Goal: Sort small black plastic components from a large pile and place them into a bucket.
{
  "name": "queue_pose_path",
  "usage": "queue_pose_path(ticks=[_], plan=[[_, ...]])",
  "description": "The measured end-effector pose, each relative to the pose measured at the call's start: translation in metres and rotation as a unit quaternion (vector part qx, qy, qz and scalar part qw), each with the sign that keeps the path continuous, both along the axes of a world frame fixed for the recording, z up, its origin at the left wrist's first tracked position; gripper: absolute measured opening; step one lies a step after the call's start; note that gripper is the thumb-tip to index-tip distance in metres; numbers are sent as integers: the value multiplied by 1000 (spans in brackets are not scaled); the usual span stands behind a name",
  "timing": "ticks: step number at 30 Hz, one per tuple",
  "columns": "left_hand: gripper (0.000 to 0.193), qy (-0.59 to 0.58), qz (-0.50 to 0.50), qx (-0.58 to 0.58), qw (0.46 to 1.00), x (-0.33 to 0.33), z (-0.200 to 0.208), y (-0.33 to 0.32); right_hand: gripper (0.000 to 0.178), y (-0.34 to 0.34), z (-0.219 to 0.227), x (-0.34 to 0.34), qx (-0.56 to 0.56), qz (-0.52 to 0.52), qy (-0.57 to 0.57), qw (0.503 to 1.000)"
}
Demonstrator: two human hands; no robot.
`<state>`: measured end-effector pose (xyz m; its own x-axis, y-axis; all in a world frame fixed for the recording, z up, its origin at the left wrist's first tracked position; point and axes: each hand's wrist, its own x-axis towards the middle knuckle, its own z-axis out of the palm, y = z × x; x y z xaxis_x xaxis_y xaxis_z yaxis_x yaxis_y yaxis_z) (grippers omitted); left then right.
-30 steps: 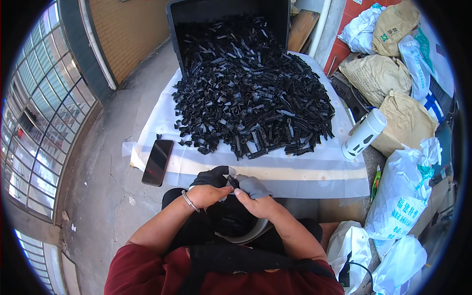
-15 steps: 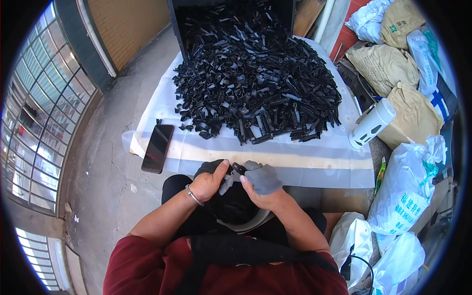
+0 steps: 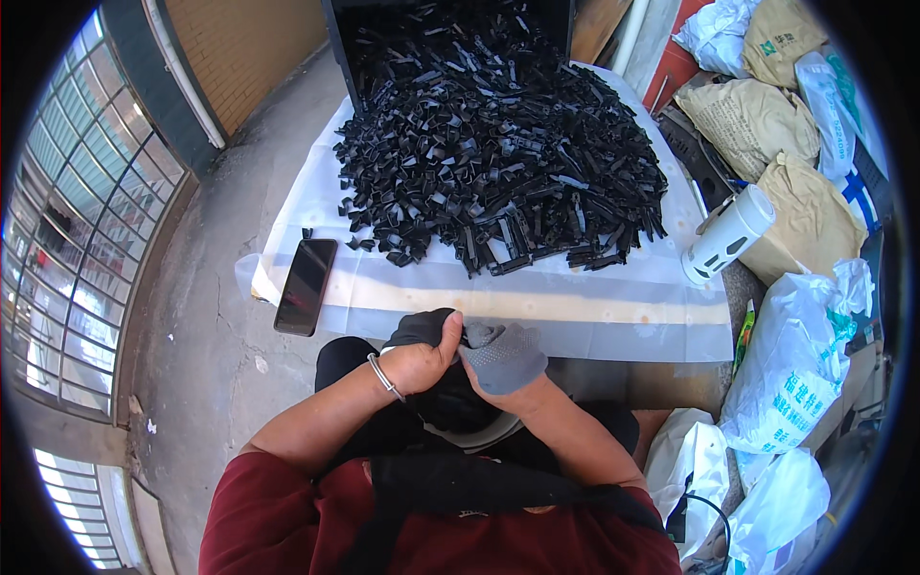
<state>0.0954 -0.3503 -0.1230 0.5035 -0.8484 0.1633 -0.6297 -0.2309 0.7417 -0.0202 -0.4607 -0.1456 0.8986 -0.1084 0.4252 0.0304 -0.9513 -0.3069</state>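
Observation:
My left hand (image 3: 422, 347) and my right hand (image 3: 503, 356) meet over my lap, just off the table's near edge. Both wear grey gloves that leave the thumbs bare, the left one darker. Their fingers are closed round a small black plastic part (image 3: 465, 337), of which only a dark sliver shows between them. Below the hands, between my knees, stands a pale-rimmed bucket (image 3: 471, 443) with dark contents. Beyond them a large heap of black plastic parts (image 3: 498, 163), some short and bent, others long and narrow, covers much of the table.
A translucent sheet (image 3: 402, 287) covers the table. A phone (image 3: 306, 286) lies at its left edge, a white tumbler (image 3: 728, 235) stands at the right. A black bin (image 3: 342, 48) rises behind the heap. Stuffed sacks (image 3: 781, 364) crowd the right side; a barred window (image 3: 86, 211) is left.
My hands have drawn closer together, and the right hand has turned so its thumb is tucked out of sight. The black part, visible between them before, is now mostly covered.

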Motion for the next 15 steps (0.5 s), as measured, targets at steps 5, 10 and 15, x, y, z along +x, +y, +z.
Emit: queue_pose_path(ticks=[5, 10, 15], plan=[[35, -130, -105, 147, 975, 24, 20, -3, 27, -9, 8, 0, 56, 13, -13, 998], [21, -320, 64, -42, 944, 118, -1, -56, 23, -51, 12, 19, 97, -121, 45, 987], [25, -342, 59, 52, 937, 105, 4, -92, 19, -77, 10, 44, -142, -228, 41, 962]])
